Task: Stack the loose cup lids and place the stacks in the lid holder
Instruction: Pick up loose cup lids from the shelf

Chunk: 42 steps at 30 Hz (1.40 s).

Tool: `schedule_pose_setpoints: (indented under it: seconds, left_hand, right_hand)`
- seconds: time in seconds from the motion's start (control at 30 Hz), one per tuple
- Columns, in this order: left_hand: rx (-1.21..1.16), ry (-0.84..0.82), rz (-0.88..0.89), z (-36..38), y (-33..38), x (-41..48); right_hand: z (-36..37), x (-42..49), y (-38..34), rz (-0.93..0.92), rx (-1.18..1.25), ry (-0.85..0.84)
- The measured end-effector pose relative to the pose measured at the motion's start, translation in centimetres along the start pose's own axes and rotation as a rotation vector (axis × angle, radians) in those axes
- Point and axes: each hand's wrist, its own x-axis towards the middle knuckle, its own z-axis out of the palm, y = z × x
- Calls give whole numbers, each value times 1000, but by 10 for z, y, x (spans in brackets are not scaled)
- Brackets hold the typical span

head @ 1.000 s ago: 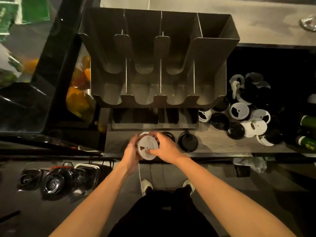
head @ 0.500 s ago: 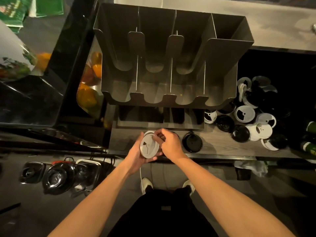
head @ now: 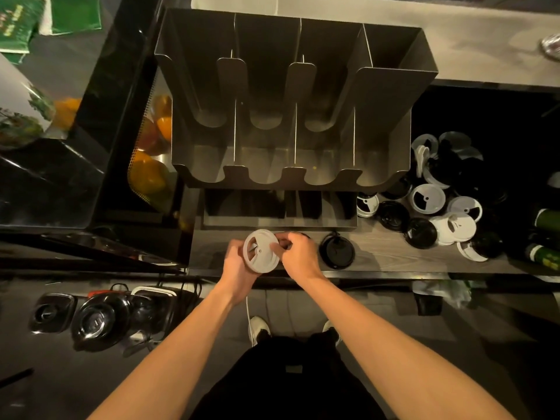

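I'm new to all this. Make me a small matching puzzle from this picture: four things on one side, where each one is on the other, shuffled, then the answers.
Things
1. white lid
2. single black lid
3. lid holder
4. pile of loose lids

Places
A. heaped on the counter, right of the holder
B. lying alone on the counter, just right of the hands
C. gripped by the left hand, its edge pinched by the right hand
D. standing at the back, no lids in its upper slots

Pairs: 1-C, 2-B, 3-D, 4-A
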Motion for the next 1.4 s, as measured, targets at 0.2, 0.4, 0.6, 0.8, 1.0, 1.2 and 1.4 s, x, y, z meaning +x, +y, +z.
schedule_pose_setpoints:
  seconds: [0.2, 0.4, 0.6, 0.8, 1.0, 1.2, 1.4]
  left_hand:
    - [-52, -34, -50, 2, 0, 0]
    - [78, -160, -45, 1, 3, -5]
    - [124, 57, -34, -6, -9, 2]
    - [-310, -116, -158, -8, -5, -3]
    - [-330, -123, -149, -7, 12, -6]
    - [-348, -140, -248, -9, 10, -7]
    - [-403, -164, -253, -8, 7, -12]
  right_hand:
    - [1, -2, 2, -55, -85, 8]
    - [-7, -2, 3, -2, 40, -181]
    - [-15, -5, 4, -95, 46, -71]
    - [3, -20, 16, -500, -338, -6]
    - [-1, -23, 21, -602, -281, -192]
    - [-10, -13, -2, -458, -290, -346]
    - [-9, -14, -6, -424, -292, -349]
